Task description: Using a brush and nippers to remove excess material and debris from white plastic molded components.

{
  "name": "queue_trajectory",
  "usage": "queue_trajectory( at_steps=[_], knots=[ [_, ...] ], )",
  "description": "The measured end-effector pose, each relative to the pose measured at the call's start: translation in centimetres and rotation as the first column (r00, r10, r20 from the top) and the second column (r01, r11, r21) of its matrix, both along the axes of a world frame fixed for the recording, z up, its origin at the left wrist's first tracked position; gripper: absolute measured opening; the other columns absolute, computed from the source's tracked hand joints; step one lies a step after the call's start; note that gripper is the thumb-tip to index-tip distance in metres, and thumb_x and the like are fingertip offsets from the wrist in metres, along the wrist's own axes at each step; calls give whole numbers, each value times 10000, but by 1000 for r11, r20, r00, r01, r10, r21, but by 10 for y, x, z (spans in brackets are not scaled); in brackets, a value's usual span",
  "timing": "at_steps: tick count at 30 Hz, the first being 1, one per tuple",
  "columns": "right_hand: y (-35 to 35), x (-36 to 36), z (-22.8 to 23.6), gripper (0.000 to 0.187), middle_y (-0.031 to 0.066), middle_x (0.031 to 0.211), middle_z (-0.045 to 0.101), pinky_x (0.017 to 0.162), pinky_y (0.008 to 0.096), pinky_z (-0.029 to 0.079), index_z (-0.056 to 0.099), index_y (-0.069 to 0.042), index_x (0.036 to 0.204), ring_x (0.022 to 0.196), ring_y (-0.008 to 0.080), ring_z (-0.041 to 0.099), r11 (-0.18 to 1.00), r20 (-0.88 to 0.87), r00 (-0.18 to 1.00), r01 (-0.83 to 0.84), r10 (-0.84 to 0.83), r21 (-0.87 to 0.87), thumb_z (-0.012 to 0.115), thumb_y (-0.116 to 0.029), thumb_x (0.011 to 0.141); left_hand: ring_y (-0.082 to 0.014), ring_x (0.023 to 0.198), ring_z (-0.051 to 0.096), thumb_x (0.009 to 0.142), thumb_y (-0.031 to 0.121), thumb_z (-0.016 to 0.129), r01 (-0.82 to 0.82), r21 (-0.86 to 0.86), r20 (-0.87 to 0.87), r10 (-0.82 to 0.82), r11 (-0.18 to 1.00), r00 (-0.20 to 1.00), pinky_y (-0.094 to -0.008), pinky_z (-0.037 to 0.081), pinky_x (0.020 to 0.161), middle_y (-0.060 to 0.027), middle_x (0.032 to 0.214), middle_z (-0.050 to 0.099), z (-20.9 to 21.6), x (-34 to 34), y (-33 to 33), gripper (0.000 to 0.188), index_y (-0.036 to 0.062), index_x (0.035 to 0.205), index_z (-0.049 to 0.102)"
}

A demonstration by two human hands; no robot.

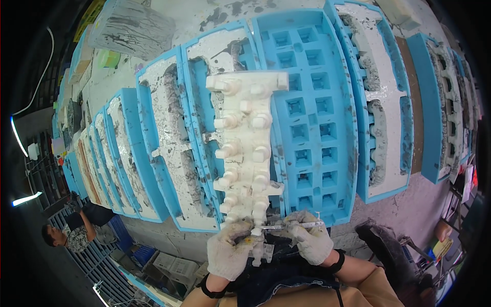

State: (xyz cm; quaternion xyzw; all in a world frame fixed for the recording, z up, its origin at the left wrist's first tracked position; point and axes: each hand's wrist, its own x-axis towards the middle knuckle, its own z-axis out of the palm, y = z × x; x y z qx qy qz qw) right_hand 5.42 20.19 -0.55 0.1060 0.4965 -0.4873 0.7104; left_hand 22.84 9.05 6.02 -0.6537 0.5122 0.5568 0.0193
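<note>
A long white cast piece (246,146) with rows of stubby pegs lies over the blue moulds, its near end toward my body. Closed around a peg close to that end is my left hand (227,251) in a white knit glove. My right hand (310,241), gloved the same way, grips a thin metal tool (276,226) crosswise. The tool's tip meets the piece beside my left fingers. Its exact kind is hard to make out. Right of the piece lies a blue mould (314,117) with two rows of square pockets.
Several blue moulds filled with white material, such as one at the left (163,112) and one at the right (388,66), cover the table. A grey-streaked block (130,30) stands at the far left. Beyond the table's left side is another person (76,235).
</note>
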Motion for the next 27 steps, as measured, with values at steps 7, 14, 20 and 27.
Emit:
queue_trajectory(
  at_steps=[7, 14, 20, 27],
  knots=[
    [-3, 0, 4, 259, -50, 868, 624, 608, 185, 366, 672, -36, 1123, 695, 11, 444, 997, -37, 999, 14, -17, -80, 695, -246, 973, -140, 916, 714, 820, -1, 782, -40, 15, -15, 40, 999, 999, -279, 569, 812, -124, 1018, 756, 3, -2, -3, 299, -47, 1103, 696],
    [-6, -3, 6, 269, -27, 902, 659, 618, 192, 383, 675, -26, 1130, 701, 16, 456, 998, -17, 1000, 13, -14, -61, 691, -245, 975, -148, 905, 725, 812, 64, 814, 49, 0, 42, -49, 999, 998, -283, 564, 814, -123, 999, 767, 9, -9, -12, 297, -26, 1081, 724],
    [-8, -2, 8, 261, -4, 905, 673, 615, 202, 393, 667, -5, 1117, 698, 24, 462, 997, -60, 998, -17, 12, -77, 680, -223, 976, -111, 875, 691, 802, -19, 775, 43, 28, 2, -43, 999, 999, -261, 565, 769, -107, 997, 753, 1, 1, -8, 314, -54, 1105, 704],
    [-6, -2, 5, 244, 4, 932, 687, 620, 204, 395, 662, 4, 1116, 708, 28, 471, 993, -42, 999, -16, 12, -117, 669, -200, 981, -178, 882, 726, 800, 107, 827, 87, 7, 14, -87, 996, 996, -298, 564, 806, -115, 988, 765, -1, 6, -8, 309, -4, 1076, 742]
  ],
)
